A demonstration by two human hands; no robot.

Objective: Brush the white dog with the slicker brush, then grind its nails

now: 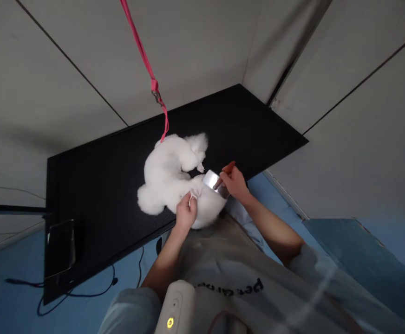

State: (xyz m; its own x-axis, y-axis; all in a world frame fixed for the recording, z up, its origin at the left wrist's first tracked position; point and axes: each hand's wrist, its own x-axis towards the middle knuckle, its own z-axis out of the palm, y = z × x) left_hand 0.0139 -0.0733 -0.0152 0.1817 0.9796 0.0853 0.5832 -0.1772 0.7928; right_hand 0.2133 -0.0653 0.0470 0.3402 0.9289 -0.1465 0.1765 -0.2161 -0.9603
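A fluffy white dog (166, 162) lies curled on a black grooming table (237, 120). My left hand (186, 211) is closed at the dog's near side, pinching a small pinkish-white part of it that I cannot make out. In my right hand (235, 183) is a slicker brush (211, 179) with an orange handle. Its bright, flat head rests against the rounded white fur near my body. A pink leash (140, 46) comes down from above, through a metal clip, to the dog's back.
A dark phone or tablet (61, 246) lies at the table's left end, with black cables (94, 295) hanging below. Pale wall panels (202, 41) stand behind the table. A white device with a yellow light (176, 306) is close in front of my apron (219, 264).
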